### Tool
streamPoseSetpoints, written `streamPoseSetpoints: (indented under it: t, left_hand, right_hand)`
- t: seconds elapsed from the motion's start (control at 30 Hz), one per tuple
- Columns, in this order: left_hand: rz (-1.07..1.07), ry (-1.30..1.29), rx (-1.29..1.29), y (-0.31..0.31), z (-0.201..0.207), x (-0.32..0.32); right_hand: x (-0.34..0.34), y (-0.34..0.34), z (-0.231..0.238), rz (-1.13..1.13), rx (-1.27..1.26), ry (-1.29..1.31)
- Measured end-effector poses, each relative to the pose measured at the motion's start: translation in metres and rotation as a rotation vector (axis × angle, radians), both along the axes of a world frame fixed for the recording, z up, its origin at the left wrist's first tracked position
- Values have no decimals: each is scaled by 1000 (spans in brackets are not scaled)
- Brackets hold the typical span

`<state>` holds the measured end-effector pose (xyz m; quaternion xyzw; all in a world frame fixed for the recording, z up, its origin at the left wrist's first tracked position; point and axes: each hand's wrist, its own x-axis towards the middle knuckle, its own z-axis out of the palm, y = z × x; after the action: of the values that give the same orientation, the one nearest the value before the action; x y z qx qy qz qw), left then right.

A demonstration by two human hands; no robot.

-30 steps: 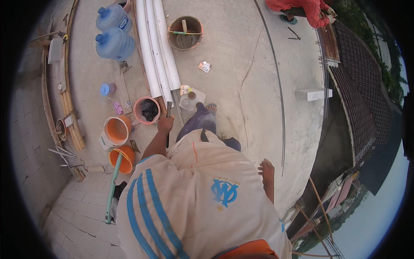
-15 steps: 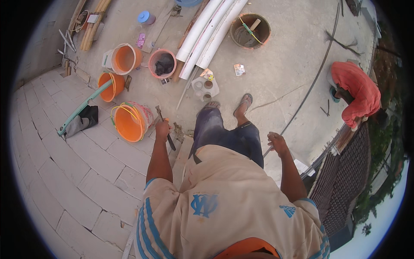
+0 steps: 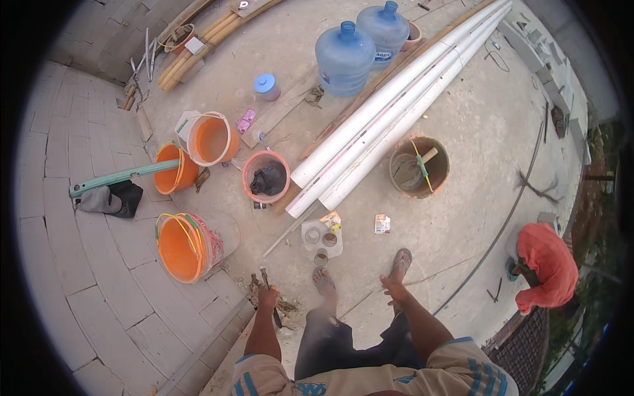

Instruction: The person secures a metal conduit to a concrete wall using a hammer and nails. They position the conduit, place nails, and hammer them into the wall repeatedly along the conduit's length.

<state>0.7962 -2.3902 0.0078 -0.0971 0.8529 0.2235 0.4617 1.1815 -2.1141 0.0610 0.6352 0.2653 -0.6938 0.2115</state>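
My left hand (image 3: pixel 267 298) is closed round a hammer (image 3: pixel 265 277), whose metal end sticks out above the fist and whose dark grip hangs below it. The tool is over rubble beside the block wall's edge. Over the concrete floor by my right foot, my right hand (image 3: pixel 394 289) is held with its fingers apart and nothing visible in it. A grey piece with round holes (image 3: pixel 337 249) lies ahead of my sandalled feet, with short pipe rings by it.
White pipes (image 3: pixel 389 109) stretch away beside blue water jugs (image 3: pixel 343 59). Orange buckets (image 3: pixel 181 247) stand near the pale block wall (image 3: pixel 99 297); a mortar bucket (image 3: pixel 441 152) is right of the pipes. A person in red (image 3: pixel 548 264) crouches at the right edge.
My view has tilted up, bringing the water jugs and more pipe into sight. My right hand has swung inward and its fingers have opened out; the left still grips the hammer.
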Motion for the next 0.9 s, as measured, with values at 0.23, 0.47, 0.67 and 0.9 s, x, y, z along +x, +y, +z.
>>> streamPoseSetpoints:
  t: [0.23, 0.47, 0.67, 0.9]
  left_hand:
    - [45, -32, 62, -24, 56, 57]
    - [-3, -40, 57, -41, 92, 74]
    - [7, -99, 22, -44, 125, 80]
    - [132, -164, 84, -63, 77, 54]
  right_hand:
    - [-20, 19, 26, 161, 13, 161]
    - [43, 34, 46, 163, 197, 186]
    - [37, 22, 130, 303, 172, 52]
    - [34, -8, 83, 278, 111, -40]
